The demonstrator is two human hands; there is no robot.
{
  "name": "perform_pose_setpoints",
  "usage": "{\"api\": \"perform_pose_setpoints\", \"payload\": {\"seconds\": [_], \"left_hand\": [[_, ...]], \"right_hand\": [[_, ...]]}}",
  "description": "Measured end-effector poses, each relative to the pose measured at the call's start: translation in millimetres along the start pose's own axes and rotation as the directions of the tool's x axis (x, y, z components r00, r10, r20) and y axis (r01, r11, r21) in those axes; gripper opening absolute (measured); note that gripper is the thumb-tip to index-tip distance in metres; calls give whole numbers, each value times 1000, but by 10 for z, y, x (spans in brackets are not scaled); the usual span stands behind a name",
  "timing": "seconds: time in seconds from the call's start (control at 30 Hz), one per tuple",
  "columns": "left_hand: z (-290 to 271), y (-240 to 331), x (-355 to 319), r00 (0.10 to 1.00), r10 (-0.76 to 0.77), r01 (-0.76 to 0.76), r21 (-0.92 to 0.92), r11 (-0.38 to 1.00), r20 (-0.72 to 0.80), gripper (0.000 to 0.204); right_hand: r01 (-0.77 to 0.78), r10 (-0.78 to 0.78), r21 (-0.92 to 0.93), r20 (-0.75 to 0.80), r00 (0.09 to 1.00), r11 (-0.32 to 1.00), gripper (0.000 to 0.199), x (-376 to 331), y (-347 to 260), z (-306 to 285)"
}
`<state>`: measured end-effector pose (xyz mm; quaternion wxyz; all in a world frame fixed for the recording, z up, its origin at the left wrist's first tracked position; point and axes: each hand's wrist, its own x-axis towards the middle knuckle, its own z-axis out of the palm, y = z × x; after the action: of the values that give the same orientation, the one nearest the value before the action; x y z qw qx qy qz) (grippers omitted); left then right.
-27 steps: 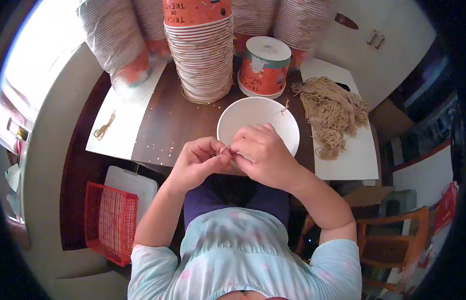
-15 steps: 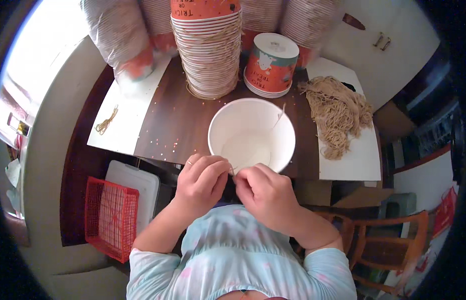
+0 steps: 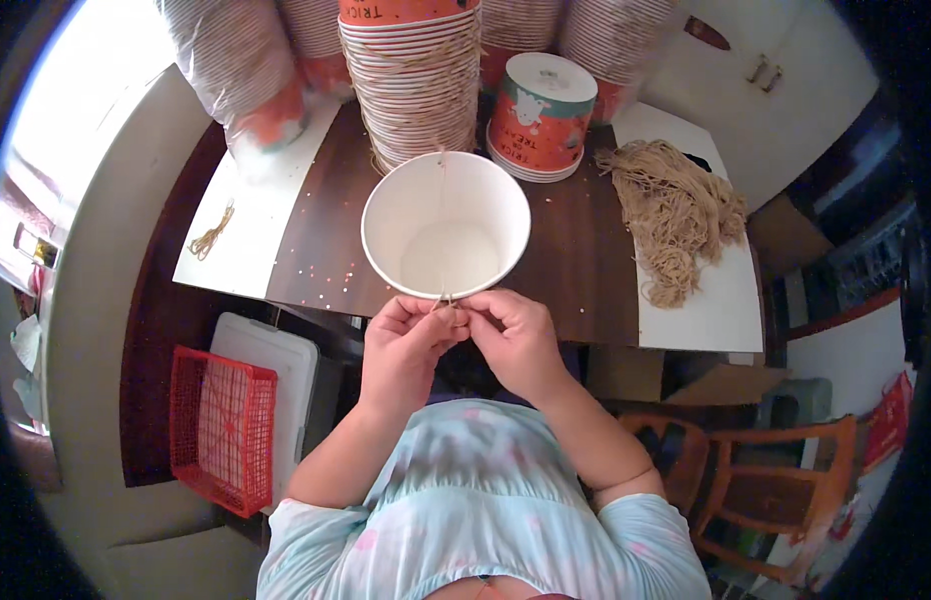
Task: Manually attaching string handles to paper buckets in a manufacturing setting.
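A white-lined paper bucket sits tilted on the table's near edge, its open mouth toward me. Thin beige string shows at its near rim, and a faint strand hangs from the far rim inside. My left hand pinches the string with thumb and fingertips just below the rim. Right beside it, my right hand is closed too, thumb and forefinger on the same bit of string. The fingertips of both hands nearly touch, and hide any knot between them.
Behind the bucket rises a tall stack of paper buckets with strings. An upturned orange bucket stands right of it. Tangled beige string heaps at the right; a small string bundle lies left. A red basket is below left, a wooden chair below right.
The bucket has shifted left and turned, so its string now lies at the near rim. Both hands have moved up against that rim, closer together.
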<state>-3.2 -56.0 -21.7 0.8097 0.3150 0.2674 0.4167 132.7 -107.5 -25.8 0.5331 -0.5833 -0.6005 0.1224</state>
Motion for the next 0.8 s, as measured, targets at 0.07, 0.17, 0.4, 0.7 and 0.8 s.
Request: {"api": "perform_pose_setpoints", "payload": {"seconds": [0.07, 0.17, 0.4, 0.7, 0.8], "left_hand": [[-1, 21, -22, 1000, 15, -15, 3, 1000, -23, 10], [-6, 13, -50, 996, 73, -71, 47, 996, -47, 10], [96, 10, -99, 913, 403, -376, 532, 758, 72, 7], [51, 3, -24, 750, 561, -570, 772, 281, 350, 17], [69, 53, -16, 691, 567, -603, 790, 111, 448, 19]], "right_hand": [[-500, 388, 568, 315, 866, 654, 16, -2, 1, 0], [-598, 378, 802, 557, 739, -12, 21, -71, 49, 69], [-546, 409, 799, 600, 688, -254, 20, -113, 109, 185], [-536, 542, 837, 502, 674, -109, 13, -88, 31, 153], [-522, 553, 849, 473, 686, -79, 12, -93, 31, 161]]}}
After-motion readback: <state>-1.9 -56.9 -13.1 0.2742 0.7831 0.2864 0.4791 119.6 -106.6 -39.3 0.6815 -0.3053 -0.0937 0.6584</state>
